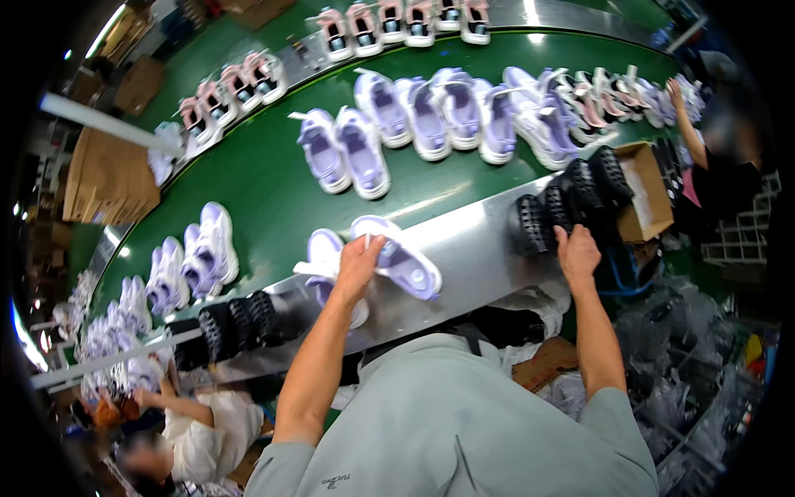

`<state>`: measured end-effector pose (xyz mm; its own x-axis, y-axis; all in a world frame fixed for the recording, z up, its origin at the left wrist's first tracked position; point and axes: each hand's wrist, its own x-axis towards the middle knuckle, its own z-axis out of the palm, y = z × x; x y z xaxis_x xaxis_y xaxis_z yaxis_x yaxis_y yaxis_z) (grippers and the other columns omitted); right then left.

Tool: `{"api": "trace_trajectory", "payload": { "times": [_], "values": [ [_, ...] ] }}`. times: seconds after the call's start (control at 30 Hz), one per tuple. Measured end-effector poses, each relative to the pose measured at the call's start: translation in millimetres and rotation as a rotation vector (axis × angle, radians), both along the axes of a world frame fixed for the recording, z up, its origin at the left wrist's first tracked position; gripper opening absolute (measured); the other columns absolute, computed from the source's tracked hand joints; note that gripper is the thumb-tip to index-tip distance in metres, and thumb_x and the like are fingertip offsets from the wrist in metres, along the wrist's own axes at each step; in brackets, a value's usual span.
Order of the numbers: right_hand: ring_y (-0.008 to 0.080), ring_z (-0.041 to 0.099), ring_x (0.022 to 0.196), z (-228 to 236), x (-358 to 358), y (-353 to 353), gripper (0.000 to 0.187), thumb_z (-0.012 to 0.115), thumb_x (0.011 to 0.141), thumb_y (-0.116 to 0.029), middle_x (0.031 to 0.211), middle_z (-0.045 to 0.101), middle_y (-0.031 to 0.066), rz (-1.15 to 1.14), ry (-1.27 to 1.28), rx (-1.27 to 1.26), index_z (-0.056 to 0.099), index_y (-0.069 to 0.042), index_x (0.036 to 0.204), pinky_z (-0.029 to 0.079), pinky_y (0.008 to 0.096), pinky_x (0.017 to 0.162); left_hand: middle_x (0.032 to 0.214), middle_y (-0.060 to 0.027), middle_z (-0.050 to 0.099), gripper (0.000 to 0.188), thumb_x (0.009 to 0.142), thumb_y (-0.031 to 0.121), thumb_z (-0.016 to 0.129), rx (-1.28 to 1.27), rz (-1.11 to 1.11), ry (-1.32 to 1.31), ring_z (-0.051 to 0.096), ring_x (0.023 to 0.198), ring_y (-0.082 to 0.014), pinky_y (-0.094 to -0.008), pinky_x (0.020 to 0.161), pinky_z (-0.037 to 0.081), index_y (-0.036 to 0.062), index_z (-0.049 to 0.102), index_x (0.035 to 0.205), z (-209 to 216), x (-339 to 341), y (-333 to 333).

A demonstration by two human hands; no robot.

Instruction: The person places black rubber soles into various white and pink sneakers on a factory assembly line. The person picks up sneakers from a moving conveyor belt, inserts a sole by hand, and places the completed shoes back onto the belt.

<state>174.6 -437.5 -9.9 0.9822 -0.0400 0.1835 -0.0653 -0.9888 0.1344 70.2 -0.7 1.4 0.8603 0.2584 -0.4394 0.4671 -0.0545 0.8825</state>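
Note:
My left hand [358, 267] is closed on the edge of a white and lavender sneaker [407, 269], which is tilted with its lavender inside facing up. The matching sneaker [325, 248] lies just left of it, partly hidden behind my hand and forearm. Over on the right, my right hand [578, 255] is closed at the near end of a black, knobbly, shoe-shaped piece [560, 217]; its fingertips are partly hidden. Another such black piece [530, 225] stands directly to the left of that hand. Both hands are over the metal ledge [472, 240].
Several lavender sneakers [431, 120] stand on the green conveyor [273, 174]. Pink and black sneakers [364, 29] line the far side. More black pieces [240, 319] sit at left. An open cardboard box [654, 195] is at right. Co-workers [211, 422] are on both sides.

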Motion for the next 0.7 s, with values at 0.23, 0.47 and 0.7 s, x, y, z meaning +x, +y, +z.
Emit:
{"api": "trace_trajectory", "payload": {
  "times": [0.23, 0.47, 0.7],
  "values": [
    [0.0376, 0.064, 0.09, 82.2, -33.8, 7.0, 0.041, 0.063, 0.096, -0.042, 0.096, 0.064, 0.0165, 0.081, -0.121, 0.181, 0.061, 0.0, 0.096, 0.052, 0.0477, 0.074, 0.073, 0.0025, 0.056, 0.028, 0.099, 0.028, 0.062, 0.063, -0.065, -0.049, 0.046, 0.069, -0.0084, -0.029, 0.062, 0.04, 0.0022, 0.069, 0.089, -1.5, -2.5, 4.3],
    [0.0435, 0.063, 0.068, 123.8, -105.7, 155.5, 0.038, 0.07, 0.09, -0.037, 0.071, 0.064, 0.022, 0.454, 0.446, 0.713, 0.063, 0.0, 0.08, 0.049, 0.0512, 0.061, 0.073, -0.0028, 0.06, 0.028, 0.099, 0.027, 0.061, 0.118, -0.244, -0.138, 0.052, 0.071, -0.0122, -0.0321, 0.065, 0.044, 0.0009, 0.07, 0.094, 5.9, 15.7, 3.1],
    [0.0444, 0.065, 0.069, 94.0, -104.6, 228.3, 0.037, 0.07, 0.089, -0.033, 0.071, 0.064, 0.0246, 0.455, 0.518, 0.566, 0.062, 0.002, 0.079, 0.052, 0.0498, 0.062, 0.075, -0.0222, 0.064, 0.032, 0.093, 0.029, 0.066, 0.32, -0.624, -0.235, 0.061, 0.07, -0.0359, -0.0432, 0.067, 0.048, -0.0014, 0.067, 0.086, 15.0, 31.8, 4.7]
  ]
}}
